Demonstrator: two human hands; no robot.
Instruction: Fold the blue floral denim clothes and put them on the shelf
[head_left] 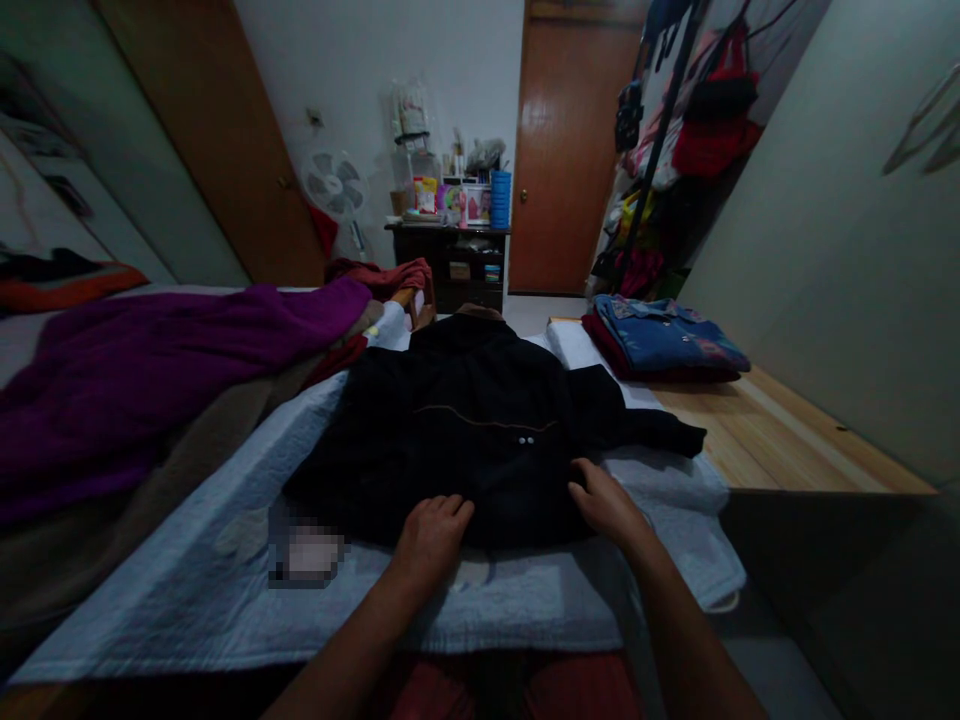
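Observation:
A black jacket (487,400) lies spread on the light blue bed cover (540,600), its collar pointing away from me. Thin brown piping and two small pale buttons show across it. The sleeve on the right stretches out toward a wooden surface. My left hand (435,530) is on the jacket's near edge, fingers bent and closed on the cloth. At the jacket's right side, my right hand (604,500) has thumb and fingers closed on the fabric. The fingertips of both hands are partly hidden by the dark cloth.
Folded clothes, a blue patterned garment (667,335) on top, sit at the right by the wooden board (795,430). A purple blanket (187,370) covers the left side. Farther back stand a fan (335,185), a dark cabinet (450,265) and a door (566,150).

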